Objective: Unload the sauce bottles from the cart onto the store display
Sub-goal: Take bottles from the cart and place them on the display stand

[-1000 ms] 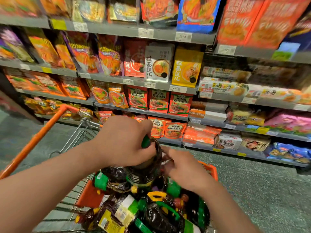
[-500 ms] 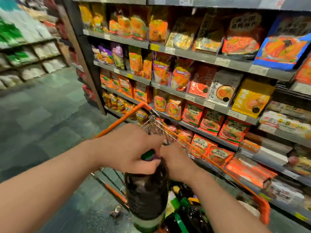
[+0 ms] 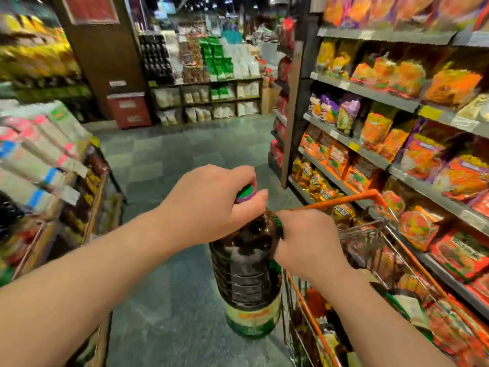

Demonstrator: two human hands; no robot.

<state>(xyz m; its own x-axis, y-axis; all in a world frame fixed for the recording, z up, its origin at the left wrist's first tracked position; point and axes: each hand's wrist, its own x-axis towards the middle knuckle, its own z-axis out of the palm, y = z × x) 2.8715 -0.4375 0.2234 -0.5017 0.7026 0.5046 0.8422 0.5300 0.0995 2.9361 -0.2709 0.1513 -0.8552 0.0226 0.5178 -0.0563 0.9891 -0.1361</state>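
Observation:
A large dark sauce bottle (image 3: 247,276) with a green cap and a green-and-yellow label hangs upright over the aisle floor, left of the cart. My left hand (image 3: 209,205) wraps the neck just under the cap. My right hand (image 3: 307,242) grips the bottle's green side handle at its shoulder. The orange-framed wire cart (image 3: 370,239) stands at the lower right; other bottles inside it are barely visible, blurred behind my right forearm.
Shelves of orange and purple packets (image 3: 397,128) line the right side, close to the cart. A low display with boxed goods (image 3: 45,160) stands at the left. The green-tiled aisle floor (image 3: 172,160) runs ahead to a brown pillar (image 3: 105,54) and far shelves.
The bottle has been lifted out of the cart and carried left, clear of its rim. My view has swung left from the packet shelves to look down the aisle.

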